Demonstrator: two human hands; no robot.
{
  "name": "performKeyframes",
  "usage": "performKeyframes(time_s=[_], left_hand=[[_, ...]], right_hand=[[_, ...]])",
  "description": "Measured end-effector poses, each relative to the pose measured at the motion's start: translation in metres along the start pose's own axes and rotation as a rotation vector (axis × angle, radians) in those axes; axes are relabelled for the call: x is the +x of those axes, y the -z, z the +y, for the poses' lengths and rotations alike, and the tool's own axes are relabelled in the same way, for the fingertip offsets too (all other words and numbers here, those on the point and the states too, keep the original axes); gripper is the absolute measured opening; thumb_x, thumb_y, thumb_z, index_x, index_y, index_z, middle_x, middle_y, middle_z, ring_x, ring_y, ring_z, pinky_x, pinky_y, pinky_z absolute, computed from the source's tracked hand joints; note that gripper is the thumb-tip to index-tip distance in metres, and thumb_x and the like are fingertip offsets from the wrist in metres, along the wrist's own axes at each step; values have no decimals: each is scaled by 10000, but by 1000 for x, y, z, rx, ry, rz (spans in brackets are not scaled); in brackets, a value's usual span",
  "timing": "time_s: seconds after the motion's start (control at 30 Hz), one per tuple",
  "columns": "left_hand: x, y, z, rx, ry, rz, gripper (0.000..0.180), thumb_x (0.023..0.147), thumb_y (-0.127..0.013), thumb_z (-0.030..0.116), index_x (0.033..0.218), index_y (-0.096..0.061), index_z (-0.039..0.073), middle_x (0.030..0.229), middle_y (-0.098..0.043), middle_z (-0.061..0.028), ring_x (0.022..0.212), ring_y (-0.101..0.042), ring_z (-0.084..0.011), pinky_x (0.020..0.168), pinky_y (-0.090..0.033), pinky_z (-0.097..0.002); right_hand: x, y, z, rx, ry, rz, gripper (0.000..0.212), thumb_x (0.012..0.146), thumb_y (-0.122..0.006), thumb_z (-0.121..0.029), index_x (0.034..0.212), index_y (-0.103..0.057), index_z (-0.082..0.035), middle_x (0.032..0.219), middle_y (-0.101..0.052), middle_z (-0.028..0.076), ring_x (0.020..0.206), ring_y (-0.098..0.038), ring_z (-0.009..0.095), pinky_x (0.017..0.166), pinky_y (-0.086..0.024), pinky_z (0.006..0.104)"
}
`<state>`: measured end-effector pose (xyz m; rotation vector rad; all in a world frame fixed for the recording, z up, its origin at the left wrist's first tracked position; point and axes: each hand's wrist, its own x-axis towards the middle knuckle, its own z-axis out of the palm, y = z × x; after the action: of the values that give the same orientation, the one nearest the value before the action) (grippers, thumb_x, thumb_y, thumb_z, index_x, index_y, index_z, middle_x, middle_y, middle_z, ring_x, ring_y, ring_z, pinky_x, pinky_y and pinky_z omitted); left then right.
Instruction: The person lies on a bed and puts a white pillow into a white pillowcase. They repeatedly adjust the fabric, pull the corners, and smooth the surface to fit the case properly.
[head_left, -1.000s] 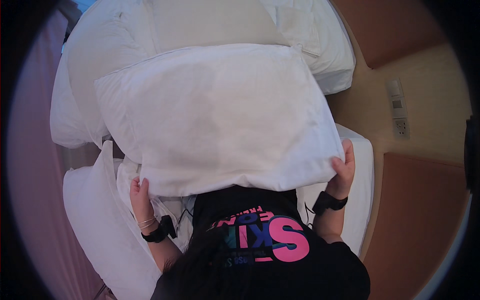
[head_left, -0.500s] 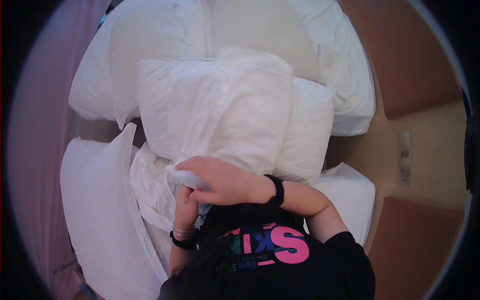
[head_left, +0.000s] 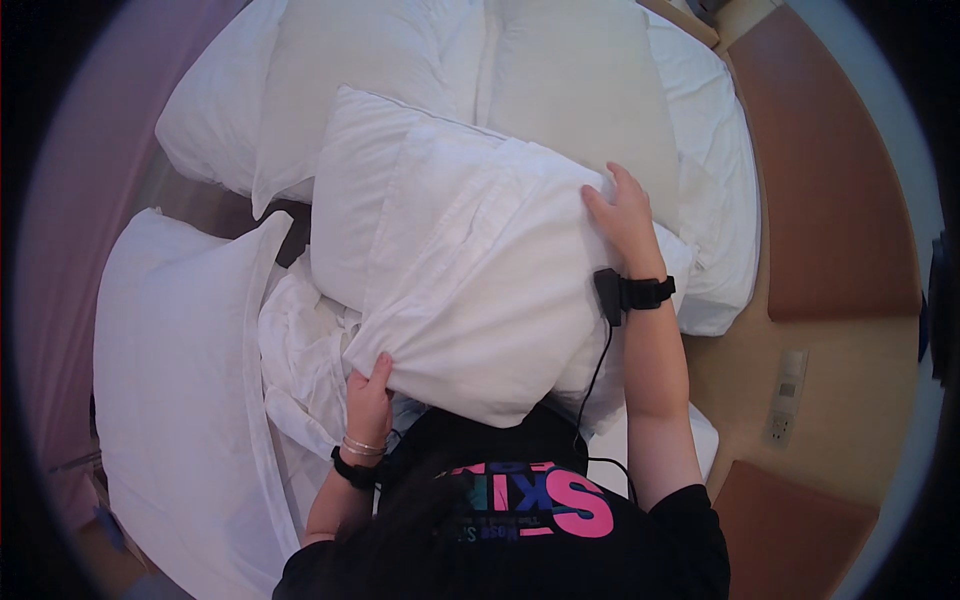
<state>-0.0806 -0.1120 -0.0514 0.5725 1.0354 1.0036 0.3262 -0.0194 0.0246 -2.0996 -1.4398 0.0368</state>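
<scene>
Now our left hand (head_left: pixel 369 406) pinches the pillowcase (head_left: pixel 490 310) at seven o'clock; right hand (head_left: pixel 630 222), fingers apart, perhaps touches at two: pull evenly.

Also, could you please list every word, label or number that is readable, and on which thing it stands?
Shirt: large pink letters beside blue and green ones; I leave the wording uncopied.
Shirt, smaller lines: too small and dim to read.
Held pillow: no text visible.
Socket: none readable.

Rear pillow (head_left: pixel 580 80) cropped, left hand (head_left: pixel 369 408) perhaps part-hidden
</scene>
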Motion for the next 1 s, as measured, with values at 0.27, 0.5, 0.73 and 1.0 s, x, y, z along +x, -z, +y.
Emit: performKeyframes(time_s=[0.27, 0.5, 0.73, 1.0], left_hand=[[10, 42, 2, 413, 215, -48, 432, 900, -662, 169, 1268, -549, -28, 1216, -625, -107, 1047, -608, -156, 880, -482, -286], [15, -3, 20, 803, -410, 68, 353, 847, -698, 142, 1166, -599, 27, 1084, -634, -95, 988, -606, -215, 884, -463, -310], [20, -8, 23, 1089, -512, -88, 221, 837, -693, 118, 1008, -602, 12, 929, -601, -100, 895, -590, -210, 822, -463, -319], [8, 5, 20, 607, -450, 155, 174, 922, -630, 95, 843, -500, 9, 732, -438, -13, 689, -392, -115, 639, -372, -255]], right_hand=[[22, -12, -37, -36, 120, -269, 546, 826, -688, -333, 1237, -592, 12, 1113, -646, 239, 1090, -583, 393, 975, -449, 434], [43, -25, -65, 147, 129, -231, 485, 829, -672, -275, 1222, -596, -2, 1060, -665, 220, 1022, -614, 374, 916, -479, 425], [62, -18, -78, 255, 16, -373, 309, 832, -639, -201, 1045, -648, 22, 869, -683, 182, 831, -646, 306, 771, -500, 375], [71, -37, -64, 572, -91, -395, 312, 891, -611, -205, 1101, -639, 25, 929, -702, 129, 865, -645, 208, 788, -495, 325]])
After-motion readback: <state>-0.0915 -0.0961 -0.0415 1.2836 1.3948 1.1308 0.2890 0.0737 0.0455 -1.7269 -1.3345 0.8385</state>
